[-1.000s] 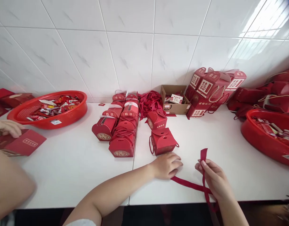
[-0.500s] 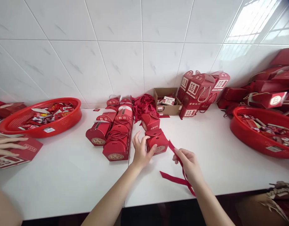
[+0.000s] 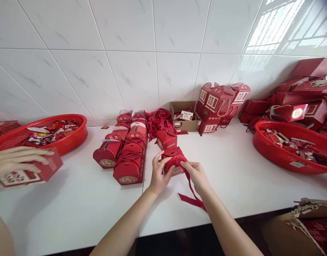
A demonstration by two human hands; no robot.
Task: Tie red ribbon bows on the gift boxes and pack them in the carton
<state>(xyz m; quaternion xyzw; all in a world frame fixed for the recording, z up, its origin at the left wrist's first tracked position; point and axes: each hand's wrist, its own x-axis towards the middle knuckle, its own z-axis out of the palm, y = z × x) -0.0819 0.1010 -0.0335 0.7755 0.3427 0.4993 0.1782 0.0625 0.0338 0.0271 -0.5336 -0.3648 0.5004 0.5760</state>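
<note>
A small red gift box (image 3: 172,152) with a gold round emblem stands on the white table before me. My left hand (image 3: 160,175) grips its left side, the thumb at the front and the fingers over the edge. A red ribbon (image 3: 190,201) is pinched in my right hand (image 3: 197,176); its end lies against the box top and the rest trails down onto the table. My fingers and the ribbon partly cover the box front. Just behind stands another red gift box (image 3: 166,139). To the left are rows of similar boxes (image 3: 128,173), several with red cords.
Red plastic baskets of wrapped sweets stand left (image 3: 73,138) and right (image 3: 275,156). A ribbon heap (image 3: 159,121), a cardboard box of cards (image 3: 188,126) and stacked red boxes (image 3: 219,103) line the wall. A co-worker's hand (image 3: 19,161) holds a red box (image 3: 53,165) at left.
My right hand has moved left and brought the ribbon's end onto the box top. My left hand has closed in on the box. The co-worker's hand and box have moved right.
</note>
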